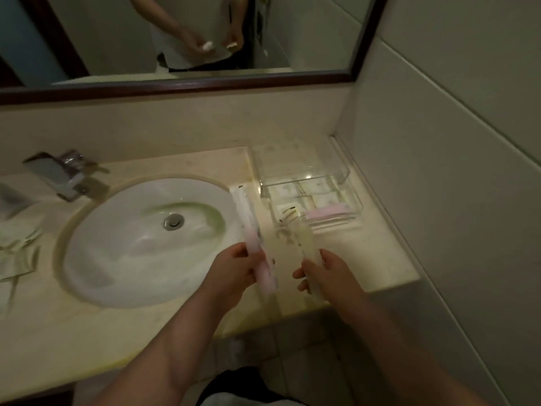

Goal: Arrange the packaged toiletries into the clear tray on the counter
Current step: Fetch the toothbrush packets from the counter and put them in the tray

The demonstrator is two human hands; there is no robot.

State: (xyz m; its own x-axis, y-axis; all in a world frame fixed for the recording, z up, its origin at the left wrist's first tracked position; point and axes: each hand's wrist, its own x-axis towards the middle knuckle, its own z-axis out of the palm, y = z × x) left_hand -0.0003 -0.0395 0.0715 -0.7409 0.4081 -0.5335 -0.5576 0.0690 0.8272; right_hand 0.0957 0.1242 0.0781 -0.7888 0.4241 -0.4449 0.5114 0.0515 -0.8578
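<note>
My left hand (234, 269) grips the lower end of a long pink-and-white packaged toiletry (248, 221), which points up over the sink's right rim. My right hand (325, 273) holds a long clear-wrapped packet (298, 232) with dark print, its far end close to the clear tray (352, 197). The tray stands on the counter in the right corner, divided into compartments. A pink packet (328, 213) lies in its front section, and small white packets sit in the sections behind. The picture is blurred, so the print on the packets is unreadable.
A white oval sink (126, 238) with a chrome drain fills the counter's middle. A chrome tap (63, 174) stands at its back left. More packets (17, 247) lie on the far left of the counter. A mirror (175, 39) hangs above; a tiled wall (453, 171) closes the right side.
</note>
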